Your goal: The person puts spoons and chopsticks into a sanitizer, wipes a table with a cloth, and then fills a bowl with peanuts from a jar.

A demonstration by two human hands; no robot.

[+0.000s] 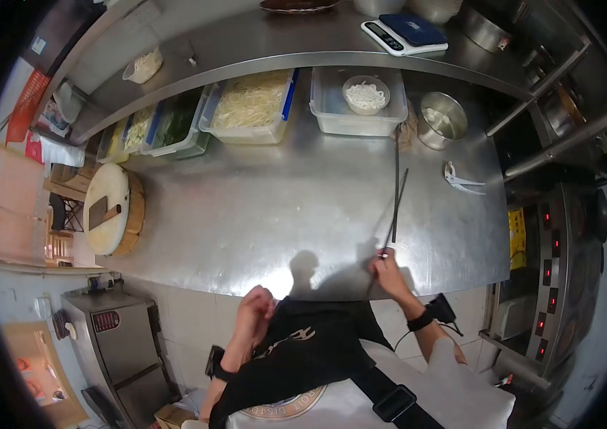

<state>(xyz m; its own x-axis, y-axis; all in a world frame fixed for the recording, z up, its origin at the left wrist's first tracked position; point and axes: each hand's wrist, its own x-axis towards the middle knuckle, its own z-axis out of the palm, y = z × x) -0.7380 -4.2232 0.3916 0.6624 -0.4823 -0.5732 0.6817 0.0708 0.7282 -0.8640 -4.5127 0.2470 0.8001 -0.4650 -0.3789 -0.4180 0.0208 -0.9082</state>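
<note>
My right hand (387, 273) is closed around a long dark chopstick (401, 191) near the front edge of the steel table (246, 207). The chopstick slants up and away from my fingers. A second dark chopstick (395, 186) lies on the tabletop just beyond the hand, its far end by a clear plastic tub (325, 123). Held back in front of my black apron (310, 357), my left hand (255, 309) is curled into a loose fist, with nothing showing in it.
Tubs of shredded vegetables (246, 107) line the back, under a shelf carrying a scale (403, 34). A metal pot (443, 121) and kitchen shears (461, 179) sit at the right. A cleaver (103, 212) rests on the round chopping block (114, 239) at the left.
</note>
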